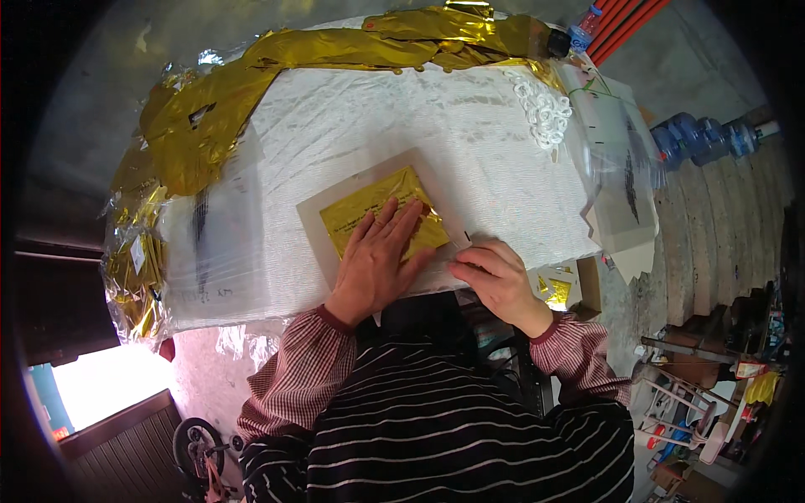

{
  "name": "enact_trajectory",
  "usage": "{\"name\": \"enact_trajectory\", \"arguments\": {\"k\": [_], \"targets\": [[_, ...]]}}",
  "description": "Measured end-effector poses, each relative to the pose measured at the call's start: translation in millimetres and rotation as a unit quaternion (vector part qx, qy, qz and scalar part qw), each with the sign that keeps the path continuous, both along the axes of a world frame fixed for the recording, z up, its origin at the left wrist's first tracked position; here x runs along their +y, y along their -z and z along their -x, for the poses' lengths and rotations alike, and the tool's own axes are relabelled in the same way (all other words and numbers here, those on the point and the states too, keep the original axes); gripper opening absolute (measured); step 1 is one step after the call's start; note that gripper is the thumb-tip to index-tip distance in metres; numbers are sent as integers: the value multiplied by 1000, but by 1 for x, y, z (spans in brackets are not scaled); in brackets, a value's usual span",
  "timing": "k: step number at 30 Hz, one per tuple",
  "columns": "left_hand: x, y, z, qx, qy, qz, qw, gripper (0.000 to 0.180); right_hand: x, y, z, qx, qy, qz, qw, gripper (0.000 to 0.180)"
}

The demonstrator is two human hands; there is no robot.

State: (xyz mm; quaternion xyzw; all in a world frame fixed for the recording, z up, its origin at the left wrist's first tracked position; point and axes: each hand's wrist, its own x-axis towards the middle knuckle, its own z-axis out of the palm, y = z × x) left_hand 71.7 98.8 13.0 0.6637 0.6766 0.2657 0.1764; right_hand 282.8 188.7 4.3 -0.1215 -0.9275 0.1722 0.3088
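A folded gold foil packet point(335, 222) with dark print lies on a flat greyish square sheet point(312, 211), tilted on the table near me. Pressed flat over the foil is my left hand point(376, 260), its fingers stretched and a little apart. Just right of the sheet, my right hand point(496, 281) is closed in a pinch at the edge of a clear plastic bag point(462, 240) bearing a small black mark. How far the bag reaches around the sheet is hard to make out.
Gold foil balloons point(210, 109) line the table's far and left sides. Stacks of clear plastic bags lie left point(226, 243) and right point(616, 180). White rings point(545, 113) are heaped at the far right. Below the right edge stands a carton point(589, 285) with foil scraps.
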Motion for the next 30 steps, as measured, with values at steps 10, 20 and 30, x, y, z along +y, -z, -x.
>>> {"name": "enact_trajectory", "arguments": {"k": [10, 20, 30], "targets": [[0, 2, -2, 63, 18, -31, 997, 67, -2, -8, -1, -41, 13, -3, 999, 24], [-1, 4, -4, 56, 9, -46, 997, 53, -9, -11, 1, -60, 44, -36, 997, 23], [-3, 8, -2, 85, 38, -106, 990, 38, -4, -12, 4, -61, 41, -12, 997, 20]]}}
